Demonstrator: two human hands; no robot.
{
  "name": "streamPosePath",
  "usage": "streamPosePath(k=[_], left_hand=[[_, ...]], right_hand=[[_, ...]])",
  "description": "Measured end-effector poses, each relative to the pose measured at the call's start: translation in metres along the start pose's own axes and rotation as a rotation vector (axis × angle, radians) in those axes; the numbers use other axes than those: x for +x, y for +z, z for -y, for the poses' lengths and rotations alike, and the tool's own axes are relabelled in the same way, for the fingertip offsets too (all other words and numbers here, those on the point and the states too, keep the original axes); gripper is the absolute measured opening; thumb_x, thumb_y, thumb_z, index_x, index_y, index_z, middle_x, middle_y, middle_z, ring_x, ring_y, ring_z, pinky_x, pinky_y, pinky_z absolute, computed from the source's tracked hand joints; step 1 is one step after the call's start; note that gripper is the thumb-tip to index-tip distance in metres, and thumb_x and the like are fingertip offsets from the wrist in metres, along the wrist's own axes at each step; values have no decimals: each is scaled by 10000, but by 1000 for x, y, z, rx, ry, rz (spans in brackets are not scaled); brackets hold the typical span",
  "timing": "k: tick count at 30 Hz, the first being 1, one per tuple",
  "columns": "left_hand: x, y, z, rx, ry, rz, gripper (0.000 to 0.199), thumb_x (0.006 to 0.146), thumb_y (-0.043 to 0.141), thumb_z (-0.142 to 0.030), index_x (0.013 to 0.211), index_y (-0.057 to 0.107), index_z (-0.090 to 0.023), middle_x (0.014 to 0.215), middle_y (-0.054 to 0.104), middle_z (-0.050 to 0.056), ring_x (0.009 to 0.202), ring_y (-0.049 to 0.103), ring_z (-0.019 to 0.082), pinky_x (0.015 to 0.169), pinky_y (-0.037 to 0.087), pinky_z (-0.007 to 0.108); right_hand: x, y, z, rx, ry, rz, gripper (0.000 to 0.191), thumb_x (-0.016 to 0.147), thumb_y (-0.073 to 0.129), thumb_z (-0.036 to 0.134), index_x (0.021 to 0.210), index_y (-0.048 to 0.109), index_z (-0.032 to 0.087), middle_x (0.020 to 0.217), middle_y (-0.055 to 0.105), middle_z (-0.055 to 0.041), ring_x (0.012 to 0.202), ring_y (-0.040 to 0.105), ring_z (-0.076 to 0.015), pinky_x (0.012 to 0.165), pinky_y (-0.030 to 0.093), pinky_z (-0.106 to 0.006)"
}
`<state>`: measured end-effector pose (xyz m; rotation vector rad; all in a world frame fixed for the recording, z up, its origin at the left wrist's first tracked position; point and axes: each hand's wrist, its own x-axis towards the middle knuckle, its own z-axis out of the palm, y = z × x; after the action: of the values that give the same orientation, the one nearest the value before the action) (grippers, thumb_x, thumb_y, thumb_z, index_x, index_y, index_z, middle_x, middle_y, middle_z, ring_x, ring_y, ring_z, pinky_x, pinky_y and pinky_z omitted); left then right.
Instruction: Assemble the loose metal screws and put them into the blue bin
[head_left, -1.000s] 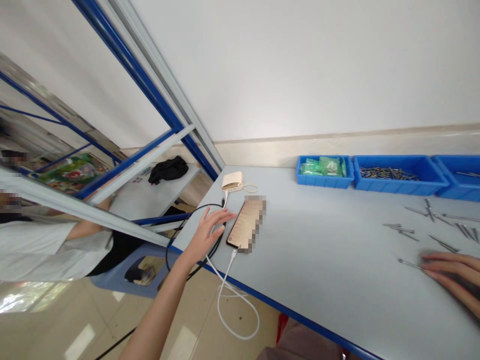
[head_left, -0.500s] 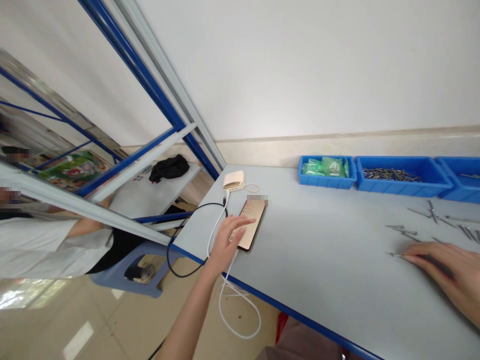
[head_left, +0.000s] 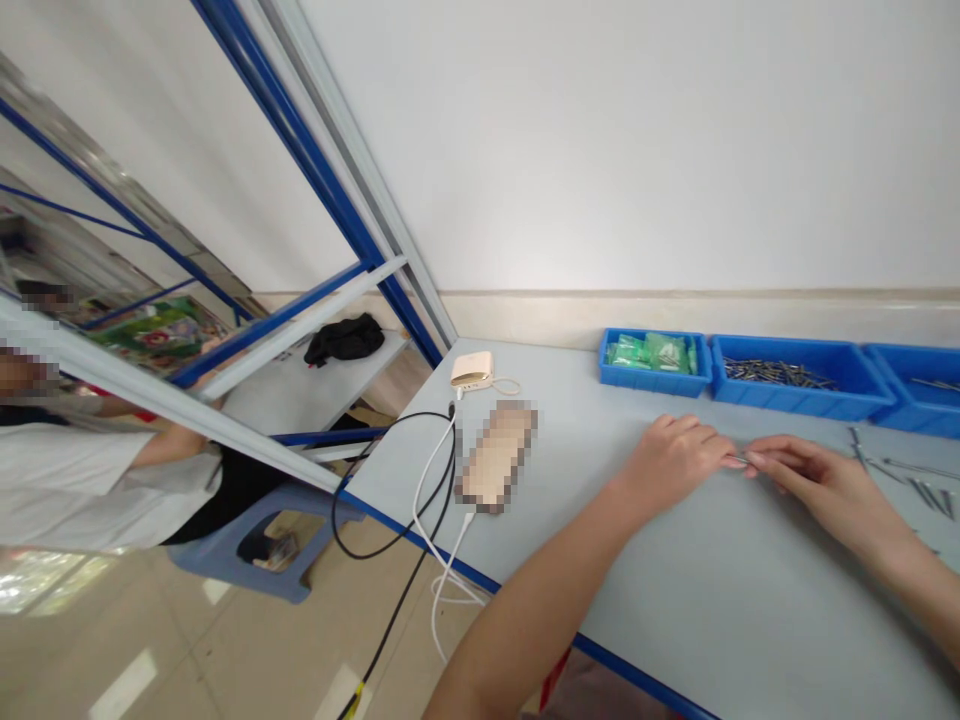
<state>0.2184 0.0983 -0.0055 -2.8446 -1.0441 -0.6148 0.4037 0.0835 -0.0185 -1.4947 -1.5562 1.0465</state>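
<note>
Since the earlier frames the left hand (head_left: pixel 675 455) has left the phone (head_left: pixel 495 468) and crossed the worktop (head_left: pixel 600 520) to meet the right hand (head_left: pixel 806 475), which has also come inward from the right edge.

From the head view, which is the only one, both hands now rest low on the worktop, fingertips touching at a small metal pin (head_left: pixel 739 460). The pin lies right between the two grips, pinched at the meeting point, but it is too small to tell which fingers really clamp it. Both grips look closed together around it; more I cannot tell.

To handle it well, I think the fingers should stay near the surface and hold the pin by its ends, because such a thin piece can slip and roll.

More loose pins (head_left: pixel 911 480) lie to the right, near the right wrist. Behind stand blue bins (head_left: pixel 795 362), and a power bank (head_left: pixel 472 368) with white cable (head_left: pixel 439 500) sits beside the phone.
</note>
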Motion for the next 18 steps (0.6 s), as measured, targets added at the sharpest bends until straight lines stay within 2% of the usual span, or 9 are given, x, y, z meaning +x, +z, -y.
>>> streamPosePath(k=[3,7,12,14,18], left_hand=[[-6,0,-1,-14,9,5,327,943,381,-382,939,633,-174,870,660,30,898,565,166,709,348,300],[-8,-4,-1,38,10,30,335,955,361,-362,912,628,-164,847,662,39,894,551,182,690,310,310],[-7,-5,0,79,22,36,351,975,313,-298,861,617,-167,841,655,34,890,534,185,691,282,322],[-7,-5,0,83,13,15,364,979,292,-318,887,612,-172,831,651,32,875,531,181,686,277,323],[-7,-4,-1,104,8,-11,365,969,297,-381,1004,590,-166,810,642,42,835,534,171,667,267,319]], right_hand=[[-3,1,-5,-10,21,-23,470,595,633,597,812,625,179,668,656,-49,541,538,-158,498,416,-264],[-4,5,-2,-36,-10,-47,450,611,610,582,821,625,185,700,671,-55,621,586,-184,555,442,-280],[-6,2,13,-43,97,-122,521,510,618,608,797,626,173,620,654,-62,484,486,-153,463,400,-277],[-6,0,18,-30,123,-121,537,488,618,621,781,623,170,601,644,-59,474,468,-147,460,391,-275],[-7,-1,19,-4,73,-54,536,539,616,636,804,614,170,604,628,-41,458,431,-122,464,374,-261]])
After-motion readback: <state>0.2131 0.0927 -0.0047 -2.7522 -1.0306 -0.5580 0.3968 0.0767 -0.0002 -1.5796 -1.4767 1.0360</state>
